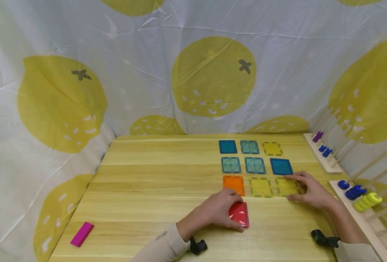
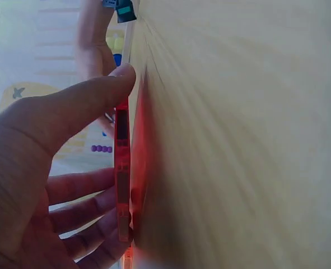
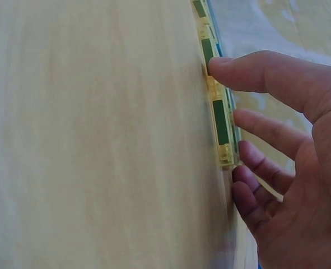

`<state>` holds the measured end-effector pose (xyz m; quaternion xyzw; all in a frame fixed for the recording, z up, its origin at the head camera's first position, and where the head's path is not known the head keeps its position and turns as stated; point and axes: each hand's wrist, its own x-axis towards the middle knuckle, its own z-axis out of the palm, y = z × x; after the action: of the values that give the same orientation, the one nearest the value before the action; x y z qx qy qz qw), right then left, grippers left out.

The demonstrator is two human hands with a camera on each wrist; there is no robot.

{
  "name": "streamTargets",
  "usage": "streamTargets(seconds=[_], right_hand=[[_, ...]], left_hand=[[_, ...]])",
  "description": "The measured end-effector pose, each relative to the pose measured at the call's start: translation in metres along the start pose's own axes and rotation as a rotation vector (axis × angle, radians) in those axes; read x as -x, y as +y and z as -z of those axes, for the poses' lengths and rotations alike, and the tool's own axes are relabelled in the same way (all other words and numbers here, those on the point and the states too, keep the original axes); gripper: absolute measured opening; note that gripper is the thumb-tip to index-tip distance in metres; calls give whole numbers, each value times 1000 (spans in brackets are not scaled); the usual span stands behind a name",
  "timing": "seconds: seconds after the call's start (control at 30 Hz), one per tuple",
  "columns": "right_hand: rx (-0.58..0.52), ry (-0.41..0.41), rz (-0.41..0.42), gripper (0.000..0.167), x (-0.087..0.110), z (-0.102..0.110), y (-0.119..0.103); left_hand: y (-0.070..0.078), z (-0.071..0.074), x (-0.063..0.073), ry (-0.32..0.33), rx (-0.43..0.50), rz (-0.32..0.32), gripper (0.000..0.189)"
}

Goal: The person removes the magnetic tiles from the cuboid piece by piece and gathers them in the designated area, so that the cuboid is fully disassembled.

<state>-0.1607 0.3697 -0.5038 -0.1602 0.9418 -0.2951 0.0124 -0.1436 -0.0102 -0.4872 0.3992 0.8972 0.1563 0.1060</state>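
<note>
My left hand (image 1: 218, 209) holds a red square magnetic tile (image 1: 240, 214) by its edges, thumb on the near side and fingers on the far side. In the left wrist view, the red tile (image 2: 122, 168) hovers just above the tabletop. My right hand (image 1: 314, 191) spans a yellow magnetic tile (image 1: 285, 186) at the right end of the front row, its thumb at the near edge and index finger at the far edge. That row also has an orange tile (image 1: 233, 185) and another yellow tile (image 1: 261, 187). Behind it, two more rows hold blue, pale blue and yellow tiles.
Two wooden peg racks with coloured beads, a near one (image 1: 370, 222) and a far one (image 1: 322, 154), line the right side. A magenta block (image 1: 82, 234) lies at the front left. A lemon-print curtain (image 1: 141, 72) hangs around the wooden table (image 1: 147, 174).
</note>
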Motion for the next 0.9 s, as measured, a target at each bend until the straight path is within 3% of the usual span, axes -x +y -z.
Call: streamTargets(seconds=[0.3, 0.6, 0.77, 0.9], right_hand=[[12, -1, -3, 68, 2, 0, 1], [19, 8, -19, 72, 4, -1, 0], [-1, 0, -44, 75, 3, 2, -9], [14, 31, -25, 68, -6, 11, -21]], left_hand=[[4, -4, -3, 5, -86, -24, 77], [5, -2, 1, 20, -70, -15, 84], [-5, 18, 18, 91, -3, 23, 86], [-32, 45, 33, 172, 36, 94, 86]])
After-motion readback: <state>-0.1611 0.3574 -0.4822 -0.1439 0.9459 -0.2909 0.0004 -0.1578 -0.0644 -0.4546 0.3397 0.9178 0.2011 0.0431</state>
